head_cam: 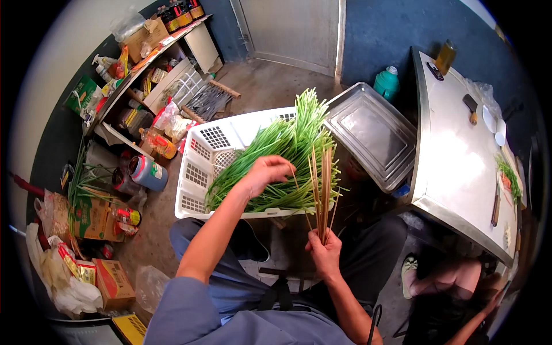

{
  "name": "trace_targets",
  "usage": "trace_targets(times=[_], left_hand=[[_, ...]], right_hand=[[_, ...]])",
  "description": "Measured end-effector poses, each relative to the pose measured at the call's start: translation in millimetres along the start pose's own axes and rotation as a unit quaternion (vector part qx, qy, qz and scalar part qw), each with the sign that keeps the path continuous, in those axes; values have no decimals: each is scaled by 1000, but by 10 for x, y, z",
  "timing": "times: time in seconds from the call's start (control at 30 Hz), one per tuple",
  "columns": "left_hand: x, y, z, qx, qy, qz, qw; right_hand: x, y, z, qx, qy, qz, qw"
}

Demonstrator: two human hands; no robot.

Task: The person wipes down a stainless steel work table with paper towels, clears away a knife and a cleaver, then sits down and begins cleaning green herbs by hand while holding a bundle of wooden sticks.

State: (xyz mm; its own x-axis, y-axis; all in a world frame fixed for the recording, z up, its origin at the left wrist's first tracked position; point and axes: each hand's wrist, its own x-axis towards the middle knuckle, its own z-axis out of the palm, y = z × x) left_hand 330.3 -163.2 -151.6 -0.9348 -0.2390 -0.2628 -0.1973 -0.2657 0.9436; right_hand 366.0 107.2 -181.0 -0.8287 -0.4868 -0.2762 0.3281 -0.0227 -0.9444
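Observation:
A white plastic basket point(235, 116) in front of my knees holds a heap of long green garlic chives or similar stalks point(276, 146), their pale ends toward the upper right. My right hand point(324, 248), as placed on the right side of the picture, is closed round a bundle of thin wooden skewers point(324, 194) that fan upward beside the basket's near right corner. Over the middle of the greens, my left hand point(269, 172) has its fingers bent, with a thin brownish strand or stick point(293, 176) at the fingertips.
To the right, a metal tray point(371, 138) leans near a metal-topped table point(453, 159) bearing a cleaver point(471, 108) and a knife point(496, 209). A seated person point(448, 276) is at lower right. Cluttered shelves point(142, 64), a blue jar point(148, 172) and boxes point(113, 282) line the left.

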Motion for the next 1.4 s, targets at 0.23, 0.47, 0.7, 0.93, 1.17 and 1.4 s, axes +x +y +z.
trace_targets(times=[0.23, 0.47, 0.7, 0.93, 1.17, 1.4], left_hand=[[948, -461, -598, 478, 285, 153, 817], [1147, -445, -564, 540, 283, 135, 781], [818, -280, -626, 500, 289, 91, 811], [212, -41, -279, -6, 156, 99, 983], [-140, 18, 129, -138, 84, 79, 984], [-212, 8, 200, -148, 71, 108, 980]], right_hand=[[-1, -10, 7, -2, 0, 18, 1000], [23, 30, -9, -2, 3, 16, 1000], [27, 44, 2, 7, 3, 11, 1000], [-1, 21, 30, -3, 1, 5, 1000], [-39, 27, 47, 2, -13, 1, 1000], [-47, 57, 25, -10, -9, -7, 1000]])
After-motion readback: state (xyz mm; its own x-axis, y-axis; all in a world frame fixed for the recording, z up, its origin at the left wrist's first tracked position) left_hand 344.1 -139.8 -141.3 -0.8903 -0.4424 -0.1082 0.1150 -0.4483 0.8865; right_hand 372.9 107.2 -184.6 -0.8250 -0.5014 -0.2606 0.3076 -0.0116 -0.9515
